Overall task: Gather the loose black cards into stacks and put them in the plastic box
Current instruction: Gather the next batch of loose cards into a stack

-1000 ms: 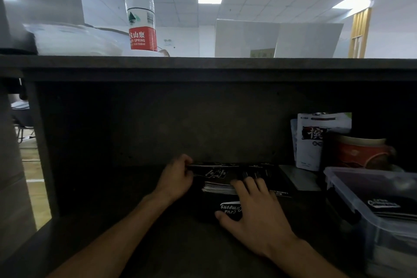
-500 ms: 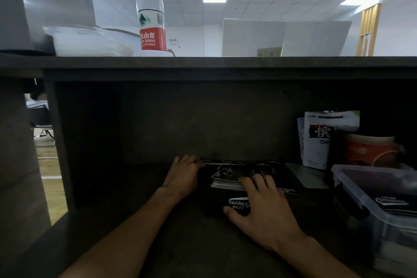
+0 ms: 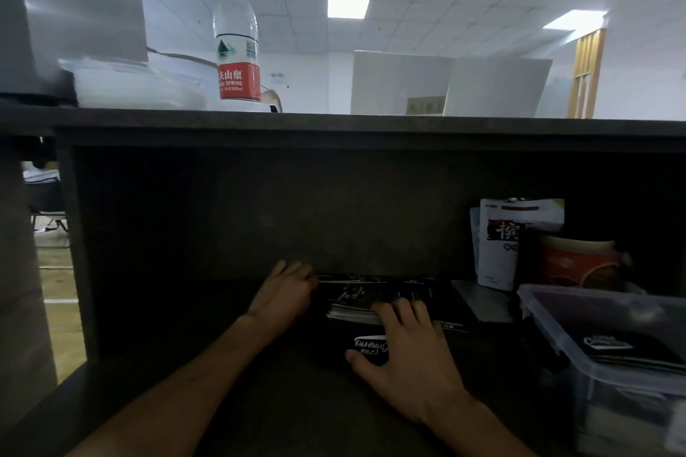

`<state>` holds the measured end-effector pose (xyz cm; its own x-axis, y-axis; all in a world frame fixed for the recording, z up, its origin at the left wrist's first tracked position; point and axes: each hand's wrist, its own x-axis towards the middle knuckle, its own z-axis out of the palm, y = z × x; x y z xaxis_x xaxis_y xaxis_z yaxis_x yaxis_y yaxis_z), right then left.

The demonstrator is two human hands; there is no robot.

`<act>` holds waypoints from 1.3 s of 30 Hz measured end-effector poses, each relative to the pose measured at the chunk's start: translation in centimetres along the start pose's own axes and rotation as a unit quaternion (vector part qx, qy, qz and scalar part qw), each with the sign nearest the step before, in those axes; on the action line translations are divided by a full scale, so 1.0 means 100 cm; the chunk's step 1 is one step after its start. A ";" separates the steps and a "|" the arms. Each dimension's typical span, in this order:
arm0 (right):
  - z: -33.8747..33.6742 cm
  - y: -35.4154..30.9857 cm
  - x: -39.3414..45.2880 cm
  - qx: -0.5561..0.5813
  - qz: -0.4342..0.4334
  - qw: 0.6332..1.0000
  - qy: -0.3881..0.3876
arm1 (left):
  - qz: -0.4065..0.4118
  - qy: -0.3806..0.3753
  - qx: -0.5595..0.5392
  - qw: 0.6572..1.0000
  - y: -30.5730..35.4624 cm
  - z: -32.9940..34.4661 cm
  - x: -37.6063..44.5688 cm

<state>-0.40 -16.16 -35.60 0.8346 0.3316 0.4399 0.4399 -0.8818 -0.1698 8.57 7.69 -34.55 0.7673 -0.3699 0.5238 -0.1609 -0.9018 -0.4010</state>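
Card pile (image 3: 375,299) sits at back of lower bench (image 3: 260,401), against rear panel. Left hand (image 3: 282,295) at pile's left end, right hand (image 3: 408,356) on its front. Plastic box (image 3: 549,312) right of pile, cards inside. Behind box: pouch (image 3: 499,245), cup (image 3: 571,263) to its right. Water bottle (image 3: 235,37) on top shelf (image 3: 371,122), upper left.

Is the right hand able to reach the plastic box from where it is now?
Probably yes. The right hand rests on the black cards, and the plastic box stands open just to its right on the same shelf, with nothing between them.
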 end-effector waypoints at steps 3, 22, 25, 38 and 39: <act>0.001 0.000 -0.001 0.005 -0.001 1.000 -0.004 | -0.006 -0.027 -0.026 0.999 0.003 -0.006 -0.004; 0.003 0.003 -0.002 0.064 0.012 0.997 0.033 | -0.229 -0.237 -0.594 0.734 0.057 -0.094 -0.002; 0.004 0.004 -0.002 0.062 0.012 0.997 0.037 | -0.278 -0.214 -0.633 0.691 0.068 -0.095 0.004; -0.001 0.000 -0.005 0.007 0.002 1.000 0.017 | -0.363 -0.121 -0.740 0.553 0.091 -0.087 -0.022; -0.002 0.000 -0.005 0.002 -0.001 1.000 0.009 | -0.360 -0.131 -0.769 0.512 0.091 -0.089 -0.024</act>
<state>-0.85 -16.36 -35.67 0.8277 0.3274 0.4558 0.4430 -0.8797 -0.1727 -0.22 -1.61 -32.77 0.9959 0.0430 -0.0794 0.0781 0.0328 0.9964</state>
